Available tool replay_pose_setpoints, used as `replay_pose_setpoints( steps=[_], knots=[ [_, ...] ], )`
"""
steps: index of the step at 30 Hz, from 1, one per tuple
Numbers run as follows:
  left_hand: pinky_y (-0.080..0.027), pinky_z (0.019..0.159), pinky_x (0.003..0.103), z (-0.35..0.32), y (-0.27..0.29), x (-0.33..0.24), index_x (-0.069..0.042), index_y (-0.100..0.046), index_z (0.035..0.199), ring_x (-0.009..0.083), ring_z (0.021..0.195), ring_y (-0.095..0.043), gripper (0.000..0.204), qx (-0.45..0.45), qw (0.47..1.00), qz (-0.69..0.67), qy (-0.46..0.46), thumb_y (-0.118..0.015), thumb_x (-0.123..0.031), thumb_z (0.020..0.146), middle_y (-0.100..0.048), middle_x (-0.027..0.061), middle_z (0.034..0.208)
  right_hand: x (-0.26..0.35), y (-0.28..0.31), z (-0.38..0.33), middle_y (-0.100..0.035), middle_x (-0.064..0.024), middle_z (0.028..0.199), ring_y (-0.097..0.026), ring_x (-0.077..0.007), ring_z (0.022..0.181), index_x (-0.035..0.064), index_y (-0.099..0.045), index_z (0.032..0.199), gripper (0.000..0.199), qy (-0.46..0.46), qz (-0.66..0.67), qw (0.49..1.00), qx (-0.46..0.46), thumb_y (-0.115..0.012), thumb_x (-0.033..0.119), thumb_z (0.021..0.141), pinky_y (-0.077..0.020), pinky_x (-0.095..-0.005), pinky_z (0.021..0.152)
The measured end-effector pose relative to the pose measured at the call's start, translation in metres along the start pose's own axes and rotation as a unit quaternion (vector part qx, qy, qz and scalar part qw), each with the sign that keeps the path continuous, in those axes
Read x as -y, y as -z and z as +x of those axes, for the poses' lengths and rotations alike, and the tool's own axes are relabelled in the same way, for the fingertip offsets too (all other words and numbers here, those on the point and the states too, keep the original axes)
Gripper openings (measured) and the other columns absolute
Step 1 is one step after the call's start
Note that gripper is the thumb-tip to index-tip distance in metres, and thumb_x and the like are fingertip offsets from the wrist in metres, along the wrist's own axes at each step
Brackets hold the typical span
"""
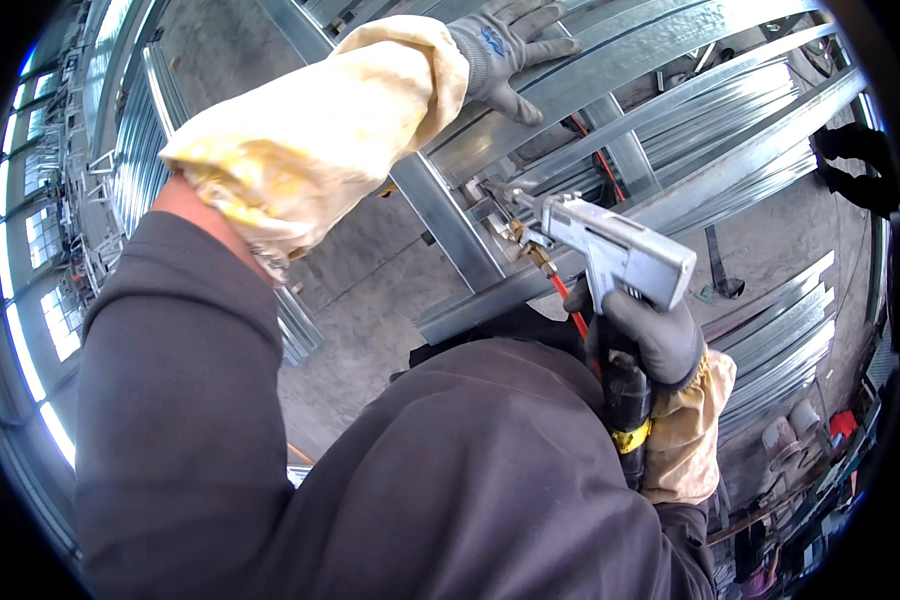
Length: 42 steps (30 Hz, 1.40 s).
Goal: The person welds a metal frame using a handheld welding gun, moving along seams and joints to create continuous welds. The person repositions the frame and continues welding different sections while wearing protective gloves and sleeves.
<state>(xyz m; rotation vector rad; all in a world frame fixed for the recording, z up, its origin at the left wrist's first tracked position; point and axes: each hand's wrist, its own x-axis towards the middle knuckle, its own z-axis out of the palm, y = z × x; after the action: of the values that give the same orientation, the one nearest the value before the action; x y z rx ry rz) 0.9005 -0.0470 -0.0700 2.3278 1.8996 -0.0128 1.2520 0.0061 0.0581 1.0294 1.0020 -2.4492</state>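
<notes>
My right hand (655, 335), in a dark glove, wraps round the grip of a silver pistol-shaped welding gun (625, 250). Its thin nozzle points up and left at a joint between galvanised steel beams (450, 215). A brass fitting (540, 258) with an orange-red hose (575, 315) is attached beneath the nozzle. Below the grip runs a thick black cable (627, 395) with a yellow band. My left hand (510, 55), gloved in grey, lies with fingers spread on a wide steel beam (630, 60) beyond the joint and holds nothing. Whether the nozzle touches the metal, I cannot tell.
Bundles of shiny metal profiles (710, 130) lie beneath the frame, with another stack (780, 340) at the right. More long profiles (140, 160) lie at the left. A white bucket (778, 440) stands at the lower right. Someone's dark-clothed legs (855, 165) show at the right edge.
</notes>
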Motion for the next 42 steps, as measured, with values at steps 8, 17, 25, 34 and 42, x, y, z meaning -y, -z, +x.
replay_pose_setpoints(
  steps=[8, 17, 25, 34, 42],
  knots=[
    [-0.006, 0.123, 0.054, 0.022, 0.008, -0.109, -0.011, -0.017, 0.159, 0.0441, 0.152, -0.009, 0.124, 0.128, 0.961, 0.018, 0.243, -0.065, -0.081, 0.069, -0.013, 0.0253, 0.163, -0.04, 0.027, -0.02, -0.067, -0.0145, 0.107, -0.063, -0.0186, 0.094, 0.0011, -0.043, 0.145, 0.067, 0.02, -0.075, 0.997, 0.031, -0.069, 0.019, 0.086, -0.0509, -0.0309, 0.082],
    [-0.006, 0.123, 0.055, 0.022, 0.019, -0.116, -0.008, -0.012, 0.159, 0.0438, 0.151, -0.011, 0.13, 0.149, 0.957, 0.034, 0.248, -0.072, -0.077, 0.067, -0.013, 0.0298, 0.161, -0.034, 0.024, -0.009, -0.067, -0.0079, 0.101, -0.063, -0.0127, 0.085, -0.0018, -0.051, 0.135, 0.047, 0.045, -0.036, 0.996, 0.062, -0.059, 0.008, 0.09, -0.0522, -0.0282, 0.074],
    [-0.008, 0.123, 0.054, 0.018, 0.023, -0.115, -0.008, -0.014, 0.159, 0.043, 0.151, -0.014, 0.13, 0.131, 0.961, 0.013, 0.243, -0.073, -0.076, 0.066, -0.014, 0.0299, 0.161, -0.026, 0.018, -0.001, -0.069, -0.012, 0.093, -0.063, -0.0133, 0.069, -0.0011, -0.047, 0.14, 0.058, -0.013, -0.001, 0.999, 0.035, -0.059, 0.01, 0.084, -0.0526, -0.026, 0.058],
    [-0.007, 0.123, 0.053, 0.014, 0.02, -0.115, -0.011, -0.013, 0.16, 0.0424, 0.152, -0.012, 0.128, 0.129, 0.96, 0.017, 0.25, -0.074, -0.075, 0.066, -0.012, 0.0283, 0.162, -0.024, 0.016, 0.001, -0.068, -0.0116, 0.089, -0.061, -0.0134, 0.06, -0.0012, -0.049, 0.135, 0.053, -0.024, -0.012, 0.999, 0.026, -0.06, 0.012, 0.085, -0.0514, -0.0263, 0.052],
    [-0.002, 0.123, 0.054, 0.015, 0.02, -0.115, -0.014, -0.009, 0.161, 0.0419, 0.153, -0.005, 0.129, 0.151, 0.954, 0.024, 0.258, -0.071, -0.077, 0.067, -0.007, 0.0259, 0.164, -0.025, 0.015, 0.0, -0.066, -0.0112, 0.088, -0.061, -0.0143, 0.062, 0.0006, -0.046, 0.139, 0.058, -0.012, -0.017, 1.0, 0.015, -0.06, 0.012, 0.084, -0.0508, -0.0264, 0.052]
  ],
)
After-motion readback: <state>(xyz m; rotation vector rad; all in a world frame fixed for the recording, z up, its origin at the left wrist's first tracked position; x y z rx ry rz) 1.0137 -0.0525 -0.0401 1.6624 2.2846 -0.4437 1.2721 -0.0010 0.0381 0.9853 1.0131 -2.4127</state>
